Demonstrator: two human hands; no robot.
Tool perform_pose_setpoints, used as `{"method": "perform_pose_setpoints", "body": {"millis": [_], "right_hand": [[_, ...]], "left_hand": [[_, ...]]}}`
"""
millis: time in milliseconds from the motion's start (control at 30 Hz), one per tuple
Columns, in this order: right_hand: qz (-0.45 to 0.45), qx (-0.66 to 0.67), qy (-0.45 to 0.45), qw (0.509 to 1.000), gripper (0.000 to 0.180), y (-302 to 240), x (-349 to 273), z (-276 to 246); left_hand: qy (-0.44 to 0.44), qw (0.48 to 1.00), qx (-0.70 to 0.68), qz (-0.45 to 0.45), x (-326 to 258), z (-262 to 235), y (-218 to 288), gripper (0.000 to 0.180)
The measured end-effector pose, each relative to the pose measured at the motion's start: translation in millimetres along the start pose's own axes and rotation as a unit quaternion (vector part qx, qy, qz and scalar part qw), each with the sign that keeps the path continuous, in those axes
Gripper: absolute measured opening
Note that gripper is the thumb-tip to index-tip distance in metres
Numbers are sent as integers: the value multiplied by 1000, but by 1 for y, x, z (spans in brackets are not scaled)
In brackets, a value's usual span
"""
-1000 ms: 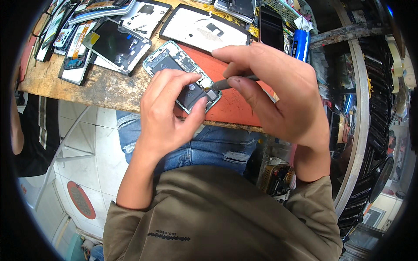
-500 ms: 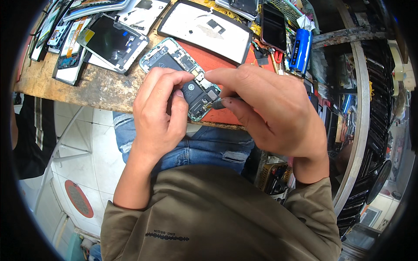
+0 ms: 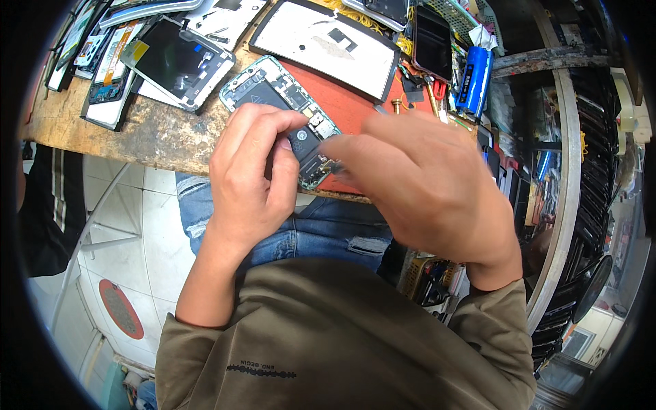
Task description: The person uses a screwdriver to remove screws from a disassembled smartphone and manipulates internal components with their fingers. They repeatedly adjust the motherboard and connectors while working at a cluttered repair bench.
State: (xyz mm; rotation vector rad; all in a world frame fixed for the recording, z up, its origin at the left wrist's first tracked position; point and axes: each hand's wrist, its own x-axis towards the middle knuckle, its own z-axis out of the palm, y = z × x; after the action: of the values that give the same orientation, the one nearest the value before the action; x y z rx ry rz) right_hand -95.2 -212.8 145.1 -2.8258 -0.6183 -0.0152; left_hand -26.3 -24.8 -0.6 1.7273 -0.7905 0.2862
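Note:
An opened smartphone lies slanted at the bench's front edge, its black battery, metal shields and small connectors bare. My left hand curls over the phone's near left side, with index finger and thumb bent onto it, steadying it. Over the phone's lower right end, my right hand is closed and smeared by motion. From its fingers a slim dark screwdriver points down at the phone's bottom end; most of the tool is hidden by the hand.
The phone overlaps a red mat. A white tray with dark rims stands behind it. Phone screens and other phone parts are piled at the back left. To the right are a blue cylinder, a dark phone and loose tools.
My right hand has moved slightly right and down, its fingertips drawing back from the phone's middle. More of the metal shield shows. My left hand has stayed nearly still.

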Motion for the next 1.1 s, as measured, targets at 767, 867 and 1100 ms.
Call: {"method": "perform_pose_setpoints", "body": {"millis": [767,867,1100], "right_hand": [[-6,83,61,995,55,11,-7,18],[53,117,160,979,52,20,-17,21],[322,-41,186,927,53,82,-46,17]], "left_hand": [[-19,1000,19,-6,-2,-1,2,24],[34,999,-1,3,-10,-7,2,24],[-34,982,187,10,-41,-31,22,24]]}}
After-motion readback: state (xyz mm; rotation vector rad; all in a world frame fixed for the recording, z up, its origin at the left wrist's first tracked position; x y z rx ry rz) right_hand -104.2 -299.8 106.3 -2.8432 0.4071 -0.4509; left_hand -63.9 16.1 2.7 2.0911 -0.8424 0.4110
